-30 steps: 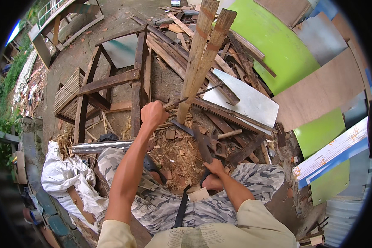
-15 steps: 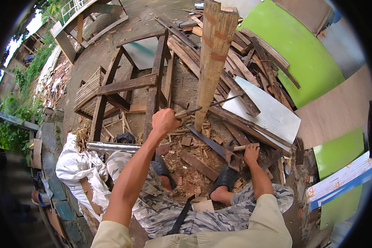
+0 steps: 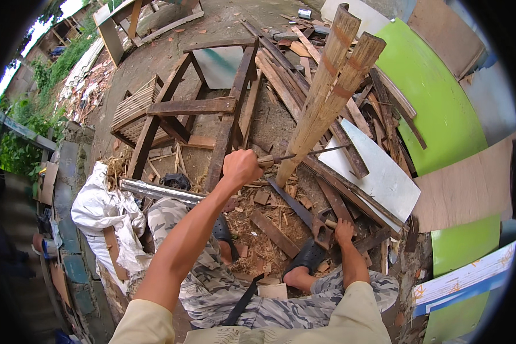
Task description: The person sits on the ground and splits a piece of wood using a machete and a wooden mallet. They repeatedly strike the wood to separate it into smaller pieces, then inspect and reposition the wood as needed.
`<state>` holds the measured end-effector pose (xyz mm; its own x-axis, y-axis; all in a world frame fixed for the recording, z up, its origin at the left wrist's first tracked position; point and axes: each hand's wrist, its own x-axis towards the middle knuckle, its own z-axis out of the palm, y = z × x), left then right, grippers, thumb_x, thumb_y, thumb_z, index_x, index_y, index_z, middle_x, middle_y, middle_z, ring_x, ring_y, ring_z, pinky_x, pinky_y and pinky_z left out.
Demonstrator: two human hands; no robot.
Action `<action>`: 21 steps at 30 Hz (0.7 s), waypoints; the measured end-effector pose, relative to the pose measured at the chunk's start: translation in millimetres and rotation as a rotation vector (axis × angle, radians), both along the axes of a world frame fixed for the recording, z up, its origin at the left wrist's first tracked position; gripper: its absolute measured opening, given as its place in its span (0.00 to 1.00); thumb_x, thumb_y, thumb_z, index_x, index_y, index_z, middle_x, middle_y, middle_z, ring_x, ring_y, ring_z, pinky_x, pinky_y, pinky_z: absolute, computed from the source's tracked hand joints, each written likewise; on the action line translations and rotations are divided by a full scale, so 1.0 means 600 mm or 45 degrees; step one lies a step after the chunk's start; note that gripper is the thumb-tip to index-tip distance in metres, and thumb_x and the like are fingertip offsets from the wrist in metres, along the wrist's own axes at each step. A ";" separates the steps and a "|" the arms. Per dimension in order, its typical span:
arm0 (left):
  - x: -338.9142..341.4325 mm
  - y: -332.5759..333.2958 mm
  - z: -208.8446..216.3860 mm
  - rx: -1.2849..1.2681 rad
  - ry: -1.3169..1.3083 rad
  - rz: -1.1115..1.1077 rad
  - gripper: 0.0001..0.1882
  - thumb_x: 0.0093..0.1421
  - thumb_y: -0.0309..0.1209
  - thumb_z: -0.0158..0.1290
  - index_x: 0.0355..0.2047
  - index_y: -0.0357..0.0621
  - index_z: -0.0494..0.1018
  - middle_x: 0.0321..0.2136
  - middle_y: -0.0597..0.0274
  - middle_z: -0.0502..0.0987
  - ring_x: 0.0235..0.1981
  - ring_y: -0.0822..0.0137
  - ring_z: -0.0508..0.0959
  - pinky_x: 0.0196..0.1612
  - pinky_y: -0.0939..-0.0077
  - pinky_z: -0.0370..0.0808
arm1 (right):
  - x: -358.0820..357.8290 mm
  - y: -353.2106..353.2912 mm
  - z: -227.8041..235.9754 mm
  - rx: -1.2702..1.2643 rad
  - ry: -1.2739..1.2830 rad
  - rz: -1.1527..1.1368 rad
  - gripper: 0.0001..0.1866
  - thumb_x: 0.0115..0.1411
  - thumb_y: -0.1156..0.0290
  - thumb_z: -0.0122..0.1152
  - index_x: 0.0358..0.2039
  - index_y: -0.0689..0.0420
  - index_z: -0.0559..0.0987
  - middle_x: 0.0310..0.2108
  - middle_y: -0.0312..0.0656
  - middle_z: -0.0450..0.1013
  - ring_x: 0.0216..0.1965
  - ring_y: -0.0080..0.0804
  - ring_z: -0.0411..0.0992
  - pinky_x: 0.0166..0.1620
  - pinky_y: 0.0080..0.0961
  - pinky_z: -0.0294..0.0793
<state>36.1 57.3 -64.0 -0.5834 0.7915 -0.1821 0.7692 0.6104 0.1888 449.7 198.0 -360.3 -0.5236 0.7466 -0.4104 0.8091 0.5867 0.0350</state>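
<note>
My left hand (image 3: 242, 168) is closed round the wooden handle of a long, thin dark blade (image 3: 329, 149). The blade runs across a tall wooden post (image 3: 309, 123), part hidden by it, its tip sticking out on the right. Split at the top into two prongs, the post leans right, its lower end among the wood chips. My right hand (image 3: 344, 231) is wrapped round a short wooden stick (image 3: 331, 223), low beside my right foot. A handsaw (image 3: 295, 205) lies just left of that hand, its wooden handle near the stick.
A dark wooden frame (image 3: 192, 107) stands front left, beside a slatted piece (image 3: 135, 112). Loose planks (image 3: 281, 86) are heaped behind the post. A white board (image 3: 378, 172) and green panels (image 3: 436, 97) lie right. White sacks (image 3: 106, 212) sit by the block wall (image 3: 74, 235).
The post has tipped further right, and the gap between its prongs looks wider. My right hand has lowered with the stick toward the saw handle. My left hand keeps its grip.
</note>
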 end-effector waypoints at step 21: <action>0.013 0.001 0.009 0.198 -0.070 -0.047 0.09 0.42 0.31 0.58 0.21 0.36 0.81 0.22 0.43 0.80 0.25 0.47 0.82 0.29 0.58 0.78 | -0.083 -0.011 0.284 -0.141 0.514 -0.402 0.22 0.58 0.57 0.61 0.47 0.60 0.77 0.40 0.57 0.78 0.41 0.57 0.78 0.44 0.48 0.75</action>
<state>43.8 58.2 -58.7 -0.5457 0.8335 -0.0864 0.7768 0.5418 0.3211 399.7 191.3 -189.6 -0.4131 0.8573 -0.3074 0.8833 0.2949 -0.3646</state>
